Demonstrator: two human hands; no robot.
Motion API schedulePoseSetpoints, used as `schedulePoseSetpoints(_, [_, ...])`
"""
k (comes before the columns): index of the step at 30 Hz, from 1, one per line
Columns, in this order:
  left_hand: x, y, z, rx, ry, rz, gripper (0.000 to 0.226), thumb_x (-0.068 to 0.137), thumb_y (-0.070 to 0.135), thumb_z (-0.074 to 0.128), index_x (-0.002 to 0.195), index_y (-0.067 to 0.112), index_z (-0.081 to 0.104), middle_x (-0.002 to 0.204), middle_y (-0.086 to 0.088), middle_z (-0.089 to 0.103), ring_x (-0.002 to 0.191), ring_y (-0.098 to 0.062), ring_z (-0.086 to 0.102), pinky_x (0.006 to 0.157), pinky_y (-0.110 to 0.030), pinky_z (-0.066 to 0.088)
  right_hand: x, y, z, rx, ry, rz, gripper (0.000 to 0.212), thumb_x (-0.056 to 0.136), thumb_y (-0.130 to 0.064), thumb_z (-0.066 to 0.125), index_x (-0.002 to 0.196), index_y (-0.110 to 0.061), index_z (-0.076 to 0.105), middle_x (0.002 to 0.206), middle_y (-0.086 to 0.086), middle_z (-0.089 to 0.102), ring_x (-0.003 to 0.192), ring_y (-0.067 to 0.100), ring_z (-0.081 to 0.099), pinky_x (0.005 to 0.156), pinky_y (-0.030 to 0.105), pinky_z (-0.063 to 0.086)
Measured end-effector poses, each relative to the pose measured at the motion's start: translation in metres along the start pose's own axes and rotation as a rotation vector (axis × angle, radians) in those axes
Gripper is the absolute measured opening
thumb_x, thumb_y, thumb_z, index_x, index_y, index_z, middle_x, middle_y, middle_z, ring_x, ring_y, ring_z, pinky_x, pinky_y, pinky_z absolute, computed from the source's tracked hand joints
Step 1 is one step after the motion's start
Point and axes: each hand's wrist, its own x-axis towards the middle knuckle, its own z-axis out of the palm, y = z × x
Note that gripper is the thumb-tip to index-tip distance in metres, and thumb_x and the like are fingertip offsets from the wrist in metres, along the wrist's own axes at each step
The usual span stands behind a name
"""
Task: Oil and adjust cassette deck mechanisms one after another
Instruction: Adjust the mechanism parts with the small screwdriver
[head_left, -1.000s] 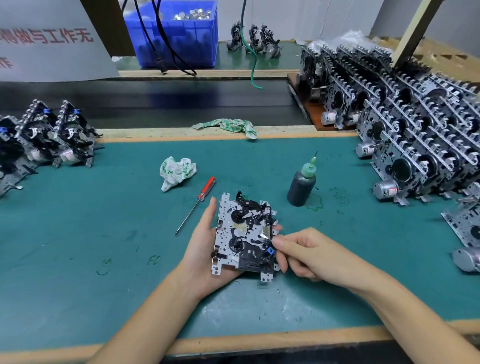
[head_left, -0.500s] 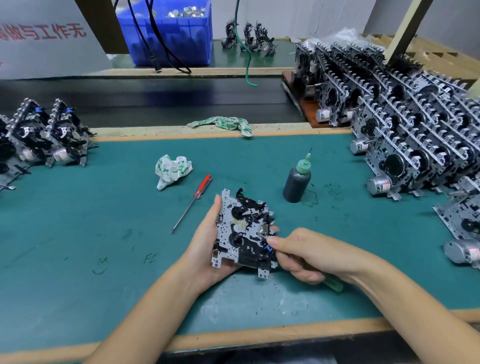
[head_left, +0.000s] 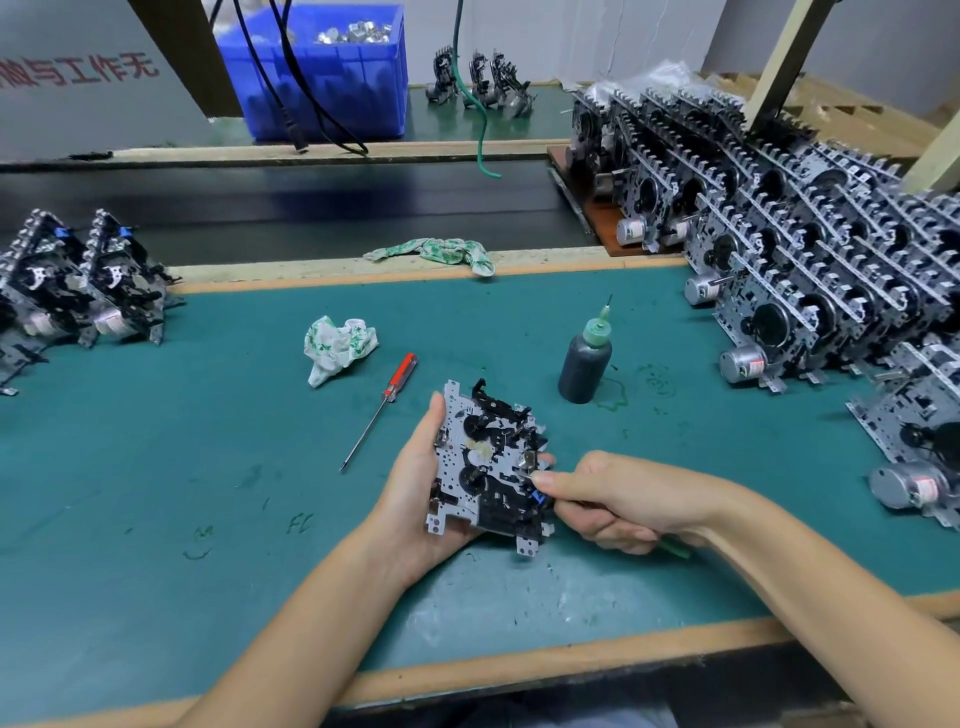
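- Cassette deck mechanism (head_left: 488, 462): held just above the green surface (head_left: 208, 467), near its front edge, face up and tilted toward the person. Grey perforated plate with black parts and a small blue part at its lower right.
- Left hand (head_left: 421, 499): cradles the mechanism from below and along its left side; thumb lies up the left edge, fingertips show past the right edge. Grip closed around the plate.
- Right hand (head_left: 618, 499): fingers curled round a thin tool with a green handle (head_left: 672, 546), whose end sticks out behind the palm. Thumb and forefinger pinch near the front; the metal tip meets the mechanism's right edge, just above the blue part.
- Oil bottle (head_left: 586, 366): dark, green nozzle cap, upright on the surface just beyond and right of the mechanism, apart from it.
- Red-handled screwdriver (head_left: 382, 410): lies flat to the left of the mechanism, untouched.
- Crumpled cloth (head_left: 337, 348): white with green print, beyond the screwdriver.
- Second cloth (head_left: 434, 252): draped on the far wooden edge of the surface.
- Stacked mechanisms (head_left: 810, 270): dense rows to the right, standing on edge, motors facing out.
- Smaller group of mechanisms (head_left: 78, 280): at far left.
- Blue bin (head_left: 332, 78): at the back, holds metal parts; black cables hang in front of it.
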Motion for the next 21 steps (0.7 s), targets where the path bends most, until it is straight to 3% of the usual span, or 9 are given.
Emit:
schedulePoseSetpoints(6, [-0.002,0.0,-0.002,-0.022,-0.047,-0.002,0.078,0.091,0.066,0.028,0.108,0.003,0.07,0.115,-0.023,0.065,0.097,-0.03,0.068,0.086,-0.039,0.051,0.003,0.004,0.002,0.019,0.04,-0.098,0.06,0.097,-0.047,0.038,0.045,-0.018,0.032,0.03,-0.002,0.024,0.03,0.011,0.016,0.037,0.019,0.021])
schedulePoseSetpoints(9, [-0.006,0.0,-0.004,-0.088,-0.111,0.016,0.078,0.088,0.067,0.029,0.107,0.004,0.072,0.117,-0.02,0.065,0.1,-0.031,0.066,0.084,-0.039,0.055,0.001,0.011,0.003,0.189,0.122,-0.146,0.058,0.094,-0.049,0.041,0.047,-0.017,0.035,0.031,-0.002,0.022,0.029,0.011,0.015,0.037,0.018,0.016])
schedulePoseSetpoints(13, [-0.012,0.004,-0.006,-0.186,-0.146,0.04,0.094,0.082,0.076,0.032,0.12,-0.005,0.06,0.129,-0.031,0.053,0.114,-0.048,0.055,0.093,-0.051,0.046,0.0,0.017,0.002,0.383,0.304,-0.21,0.041,0.099,-0.035,0.039,0.065,-0.013,0.044,0.036,0.0,0.03,0.027,0.008,0.013,0.036,0.01,0.016])
schedulePoseSetpoints(16, [-0.013,0.004,-0.006,-0.227,-0.177,0.029,0.099,0.079,0.08,0.033,0.12,-0.007,0.059,0.132,-0.035,0.048,0.117,-0.052,0.051,0.098,-0.058,0.04,-0.001,0.017,-0.002,0.223,0.494,-0.22,0.036,0.1,-0.029,0.04,0.069,-0.014,0.051,0.041,0.004,0.042,0.027,0.011,0.026,0.035,0.013,0.019])
schedulePoseSetpoints(18, [-0.014,0.004,-0.006,-0.257,-0.199,0.014,0.101,0.079,0.081,0.034,0.121,-0.007,0.058,0.133,-0.034,0.047,0.118,-0.053,0.049,0.098,-0.063,0.04,-0.005,0.017,-0.006,-0.004,0.666,-0.223,0.036,0.098,-0.031,0.043,0.067,-0.019,0.056,0.045,0.003,0.049,0.034,0.015,0.039,0.037,0.021,0.03])
schedulePoseSetpoints(21, [-0.014,0.006,-0.01,-0.23,-0.245,-0.047,0.102,0.076,0.084,0.033,0.123,-0.004,0.058,0.134,-0.03,0.048,0.119,-0.053,0.048,0.101,-0.065,0.035,-0.008,0.022,-0.007,-0.564,0.908,-0.202,0.026,0.095,-0.037,0.048,0.076,-0.03,0.064,0.063,-0.003,0.06,0.062,0.013,0.055,0.062,0.028,0.042])
